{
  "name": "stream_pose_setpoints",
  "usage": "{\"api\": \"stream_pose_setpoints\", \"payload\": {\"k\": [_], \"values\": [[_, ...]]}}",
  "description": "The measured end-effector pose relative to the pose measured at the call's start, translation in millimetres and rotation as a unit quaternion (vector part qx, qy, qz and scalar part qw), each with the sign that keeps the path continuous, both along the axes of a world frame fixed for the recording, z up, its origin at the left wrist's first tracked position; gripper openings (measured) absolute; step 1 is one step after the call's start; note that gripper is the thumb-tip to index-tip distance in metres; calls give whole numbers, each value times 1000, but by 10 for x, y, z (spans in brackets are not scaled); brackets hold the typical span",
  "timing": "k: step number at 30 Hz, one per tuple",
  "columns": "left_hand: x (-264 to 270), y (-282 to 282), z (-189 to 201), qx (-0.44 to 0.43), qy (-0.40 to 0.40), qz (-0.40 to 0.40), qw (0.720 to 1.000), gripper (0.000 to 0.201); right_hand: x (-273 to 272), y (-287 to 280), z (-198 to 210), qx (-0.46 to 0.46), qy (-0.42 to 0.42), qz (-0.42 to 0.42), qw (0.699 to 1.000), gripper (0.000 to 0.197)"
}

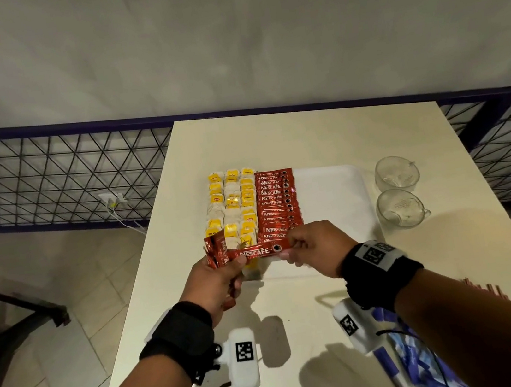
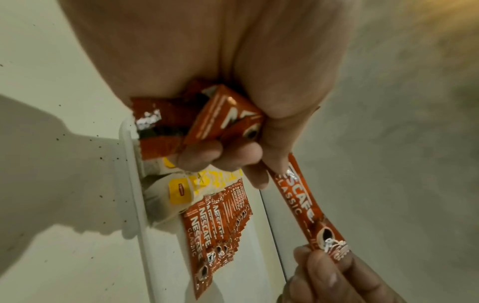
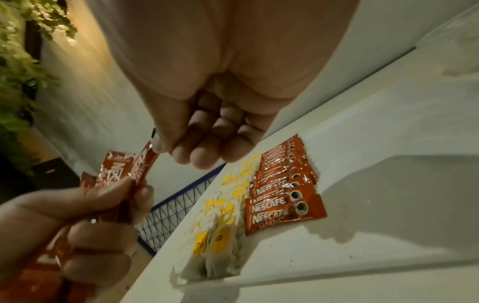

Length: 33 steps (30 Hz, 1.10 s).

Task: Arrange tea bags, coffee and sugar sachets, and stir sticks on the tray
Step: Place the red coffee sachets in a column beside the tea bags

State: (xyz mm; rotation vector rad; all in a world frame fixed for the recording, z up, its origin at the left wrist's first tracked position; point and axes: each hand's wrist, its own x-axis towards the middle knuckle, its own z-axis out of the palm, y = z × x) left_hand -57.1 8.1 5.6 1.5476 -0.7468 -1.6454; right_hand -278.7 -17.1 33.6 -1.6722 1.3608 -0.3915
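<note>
A white tray [image 1: 332,182] lies on the cream table. Its left part holds rows of yellow-tagged tea bags [image 1: 231,203] and a column of overlapping red coffee sachets [image 1: 277,205]. My left hand [image 1: 218,276] grips a bundle of red coffee sachets [image 1: 216,250] above the tray's near left corner. One coffee sachet [image 1: 256,252] stretches level between both hands; my right hand [image 1: 313,246] pinches its right end, my left thumb holds its other end. The left wrist view shows that sachet [image 2: 300,203] with the bundle [image 2: 207,121]. The right wrist view shows the tray's sachets [image 3: 281,188] and tea bags [image 3: 220,223].
Two clear glass cups [image 1: 398,192] stand right of the tray. Blue and white sachets [image 1: 408,359] lie at the table's near right under my right forearm, red-striped sticks [image 1: 485,286] beside them. A wire fence [image 1: 56,176] runs behind the table.
</note>
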Motion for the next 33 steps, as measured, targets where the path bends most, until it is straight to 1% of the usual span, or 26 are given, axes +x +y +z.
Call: {"api": "stream_pose_setpoints", "payload": {"k": [1,2,3,4,5,7,8,9,11,13,14,16,18,20,22,24,26,29,31,33], "values": [[-13,3,-10,-4,5,1,1000,15,-5,1,-10,9,-9,-9,1000,12],[-25,3,-18,-6,7,0,1000,14,-4,0,-19,20,-19,-14,1000,7],[-38,0,-28,-6,8,-2,1000,13,-2,4,-10,28,-35,-19,999,7],[-48,1,-34,-5,13,-4,1000,11,0,2,-28,37,-51,-20,998,13],[-57,5,-39,-3,27,-4,1000,8,7,3,-35,47,-72,-28,996,14],[-82,10,-38,7,64,2,998,6,12,-4,-37,53,-80,-40,995,5],[-95,11,-40,11,68,3,998,7,3,-12,-51,50,-72,-43,995,5],[-111,11,-44,12,54,-4,998,8,-7,-19,-67,47,-65,-47,996,7],[-137,13,-40,-1,-13,-37,999,10,-39,-30,-95,43,-21,-30,998,6],[-155,19,-68,-16,-71,-74,995,11,-38,-19,-108,39,24,14,999,16],[-161,25,-80,-18,-83,-88,993,13,-15,-10,-114,41,47,40,997,20],[-164,35,-104,-21,-93,-102,990,18,40,-16,-139,19,102,79,991,23],[-138,21,-102,-22,-118,-119,986,16,61,-73,-215,3,145,73,987,25],[-105,14,-84,-35,-148,-132,980,8,1,-124,-280,2,197,50,979,28],[-16,-12,-126,-40,-196,-134,971,4,-27,-188,-343,13,247,55,967,29],[95,-46,-217,-43,-244,-124,961,5,-3,-234,-397,33,260,59,963,29],[175,-63,-281,-41,-265,-123,955,11,45,-274,-452,52,267,60,960,27],[223,-80,-314,-43,-279,-130,951,14,89,-319,-538,54,241,35,968,12],[237,-91,-319,-45,-275,-128,952,14,112,-346,-566,49,226,30,972,15],[253,-106,-326,-43,-265,-129,955,12,140,-374,-586,42,229,32,972,14]]}}
